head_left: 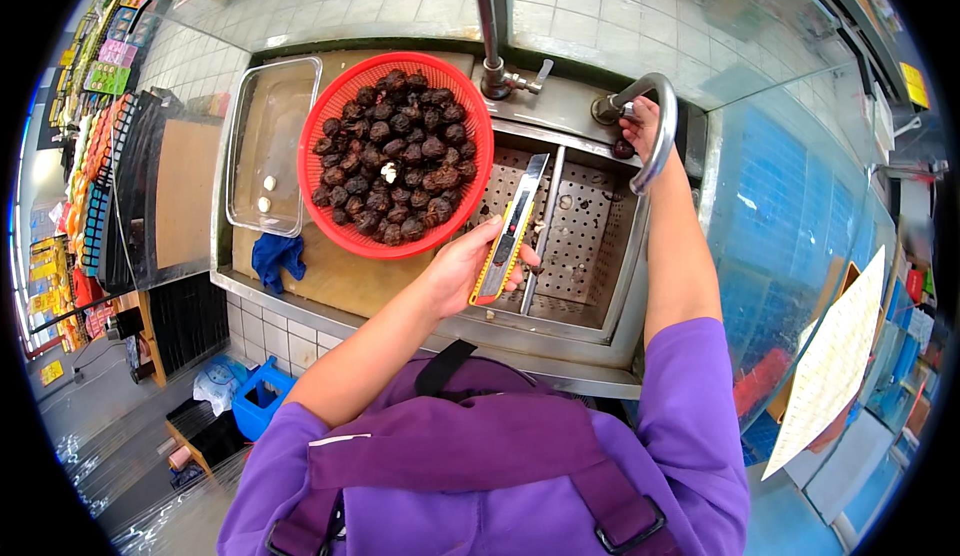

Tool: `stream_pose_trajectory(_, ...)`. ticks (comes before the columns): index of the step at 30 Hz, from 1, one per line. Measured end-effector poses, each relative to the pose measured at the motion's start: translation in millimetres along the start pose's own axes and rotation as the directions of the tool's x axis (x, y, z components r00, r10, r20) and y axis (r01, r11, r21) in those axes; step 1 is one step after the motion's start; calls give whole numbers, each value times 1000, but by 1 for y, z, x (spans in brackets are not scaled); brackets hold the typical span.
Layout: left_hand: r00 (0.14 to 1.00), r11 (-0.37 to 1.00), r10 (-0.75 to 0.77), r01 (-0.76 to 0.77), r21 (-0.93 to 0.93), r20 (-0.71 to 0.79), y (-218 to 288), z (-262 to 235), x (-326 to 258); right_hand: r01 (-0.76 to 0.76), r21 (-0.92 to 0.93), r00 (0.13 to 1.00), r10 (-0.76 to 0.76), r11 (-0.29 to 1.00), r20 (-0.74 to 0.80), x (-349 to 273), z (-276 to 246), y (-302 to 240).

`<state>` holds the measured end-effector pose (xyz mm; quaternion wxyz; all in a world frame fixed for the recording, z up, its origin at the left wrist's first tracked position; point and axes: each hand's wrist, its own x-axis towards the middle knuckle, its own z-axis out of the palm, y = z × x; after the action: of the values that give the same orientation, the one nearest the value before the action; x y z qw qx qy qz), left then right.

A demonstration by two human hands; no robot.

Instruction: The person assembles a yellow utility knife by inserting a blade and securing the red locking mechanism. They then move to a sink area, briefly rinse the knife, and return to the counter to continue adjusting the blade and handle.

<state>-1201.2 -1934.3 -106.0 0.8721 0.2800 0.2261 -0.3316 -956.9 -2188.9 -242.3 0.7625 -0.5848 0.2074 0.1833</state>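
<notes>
My left hand (470, 268) is wrapped round a yellow utility knife (497, 271), its blade out and pointing up over the sink. At the right, my right hand (645, 128) has its fingers closed at the handle of the curved faucet (660, 91). One dark water chestnut (623, 148) shows just under these fingers; whether they hold it or it lies on the ledge, I cannot tell. Left of the knife, a red plastic colander (312, 191) is heaped with dark brown water chestnuts (395, 156), with one white piece on top.
A clear plastic tub (240, 146) with a few white peeled pieces stands at the left, beside a blue cloth (278, 259). White scraps lie in the perforated steel sink basin (590, 256). An upright pipe (487, 16) with a tap rises behind. Glass panels (790, 176) border the right.
</notes>
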Motion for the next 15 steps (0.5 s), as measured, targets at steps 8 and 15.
stream_pose_trajectory(8, 998, 994, 33, -27, 104, -56, -3, 8, 7, 271, -26, 907, -264, 962, -327, -59, 12, 19)
stream_pose_trajectory(15, 966, 835, 201, -83, 544, -160, -15, 6, 23, -95, 124, 995, 95, 988, 4, -202, 55, 56)
